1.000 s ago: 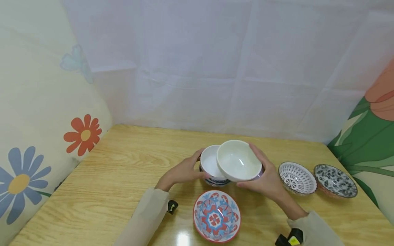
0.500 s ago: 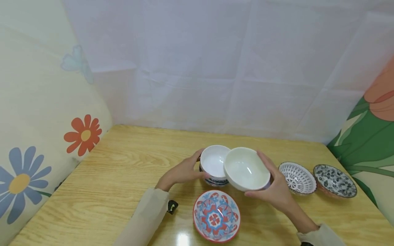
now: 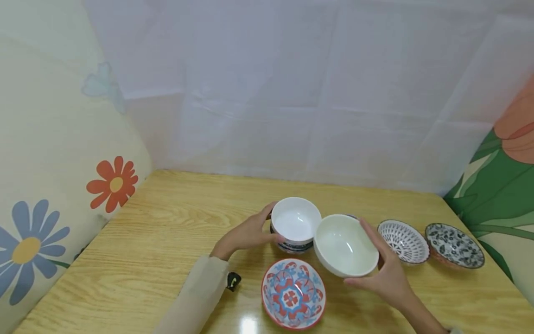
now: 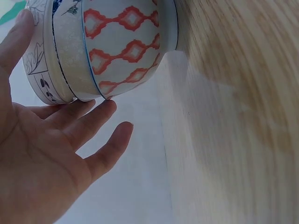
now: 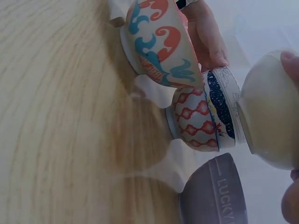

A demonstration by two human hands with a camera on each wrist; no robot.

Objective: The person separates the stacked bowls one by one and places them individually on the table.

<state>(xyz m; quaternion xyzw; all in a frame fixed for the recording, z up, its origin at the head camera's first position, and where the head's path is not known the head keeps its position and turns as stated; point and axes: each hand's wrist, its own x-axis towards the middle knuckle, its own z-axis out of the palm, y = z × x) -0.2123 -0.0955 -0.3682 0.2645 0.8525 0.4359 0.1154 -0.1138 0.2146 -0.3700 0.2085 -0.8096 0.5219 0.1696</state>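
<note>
My left hand (image 3: 246, 234) holds the side of a stack of nested bowls (image 3: 296, 220), thumb near the upper rim. White inside, the top bowl sits over others; the lowest (image 4: 126, 51) has red lattice bands in the left wrist view, where the fingertips touch the stack's wall. My right hand (image 3: 388, 276) grips a plain cream bowl (image 3: 346, 246) by its right side, thumb at the near rim. That bowl is raised off the table and tilted, just right of the stack. Below it in the right wrist view stands a grey-purple bowl (image 5: 215, 191) lettered "LUCKY", mostly hidden in the head view.
A red-and-blue patterned bowl (image 3: 294, 294) stands in front of the stack. To the right are a bowl with dark dashes inside (image 3: 402, 241) and a black floral bowl (image 3: 454, 246). The wooden table (image 3: 167, 222) ends at a white cloth backdrop (image 3: 267, 93).
My right hand has moved the cream bowl right and toward me, off its overlap with the stack, uncovering the white top bowl. The left hand has stayed put.
</note>
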